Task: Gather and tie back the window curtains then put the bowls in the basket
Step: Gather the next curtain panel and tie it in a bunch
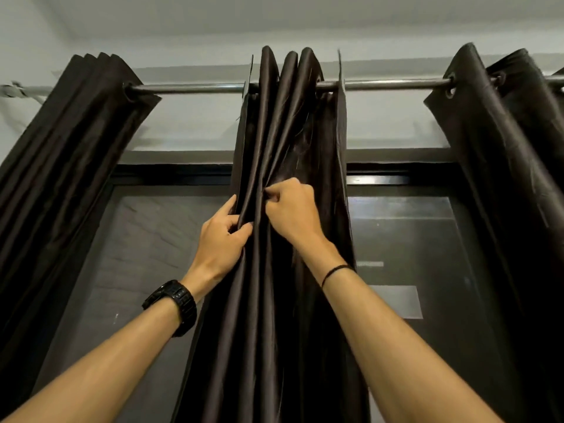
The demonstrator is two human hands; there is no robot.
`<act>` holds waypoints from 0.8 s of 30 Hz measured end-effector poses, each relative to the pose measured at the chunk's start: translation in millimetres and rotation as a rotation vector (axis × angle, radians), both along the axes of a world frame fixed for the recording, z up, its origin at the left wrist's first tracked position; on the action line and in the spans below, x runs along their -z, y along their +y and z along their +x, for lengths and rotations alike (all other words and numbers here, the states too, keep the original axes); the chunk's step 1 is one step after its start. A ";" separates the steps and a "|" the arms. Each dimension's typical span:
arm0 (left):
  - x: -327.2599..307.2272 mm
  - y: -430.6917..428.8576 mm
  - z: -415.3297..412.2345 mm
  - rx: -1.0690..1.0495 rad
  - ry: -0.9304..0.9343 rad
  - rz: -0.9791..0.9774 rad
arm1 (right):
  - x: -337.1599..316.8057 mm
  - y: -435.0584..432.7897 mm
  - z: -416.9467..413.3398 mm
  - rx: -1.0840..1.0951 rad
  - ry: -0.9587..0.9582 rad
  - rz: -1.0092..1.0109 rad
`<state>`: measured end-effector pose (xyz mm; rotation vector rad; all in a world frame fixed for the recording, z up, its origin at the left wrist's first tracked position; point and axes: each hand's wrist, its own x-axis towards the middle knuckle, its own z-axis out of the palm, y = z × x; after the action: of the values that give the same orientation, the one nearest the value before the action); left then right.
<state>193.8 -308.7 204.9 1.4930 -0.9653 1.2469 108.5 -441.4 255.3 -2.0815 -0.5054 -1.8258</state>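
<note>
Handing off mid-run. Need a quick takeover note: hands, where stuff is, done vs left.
Left hand: grips the left folds of the middle curtain.
Right hand: pinches a fold of the same curtain, slightly higher.
Curtains: all three hang on the rod; the left curtain and right curtain are bunched at the sides.
Done: panels look gathered; no tie visible on any.
Left: tie them back, then put the bowls in the basket; neither is in view.

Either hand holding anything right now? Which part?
Both hold the middle curtain. The left hand pinches a fold near the panel's left edge; the right hand grips a fold beside it, slightly higher, both well below the rod.
</note>
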 end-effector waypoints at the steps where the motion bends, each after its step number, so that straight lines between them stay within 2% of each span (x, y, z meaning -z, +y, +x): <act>1: 0.6 -1.3 -0.9 0.025 -0.019 0.007 | 1.8 -9.0 -2.0 0.040 -0.029 -0.002; 4: 1.1 -5.0 -7.4 0.104 -0.023 -0.010 | 15.7 -34.5 -14.0 0.185 -0.125 0.015; 6: 1.2 -8.3 -12.8 0.112 -0.006 -0.026 | 25.0 -49.4 -21.8 0.201 -0.153 0.049; 11: 13.8 -11.9 -19.2 0.170 0.092 -0.058 | 50.5 -68.0 -34.5 0.405 -0.329 0.143; 13: 24.2 -10.7 -24.7 0.192 0.125 -0.053 | 60.7 -71.3 -37.4 0.377 -0.254 0.244; 17: 45.8 -7.5 -30.0 0.238 0.149 -0.030 | 78.9 -70.6 -44.7 0.063 -0.054 0.405; 24: 68.6 -5.8 -17.5 0.318 0.307 0.021 | 102.1 -57.8 -29.7 -0.083 0.194 0.517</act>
<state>176.3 -314.5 136.4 1.4296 -0.9643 0.7583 78.8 -499.2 153.2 -1.8178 -0.0545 -1.4869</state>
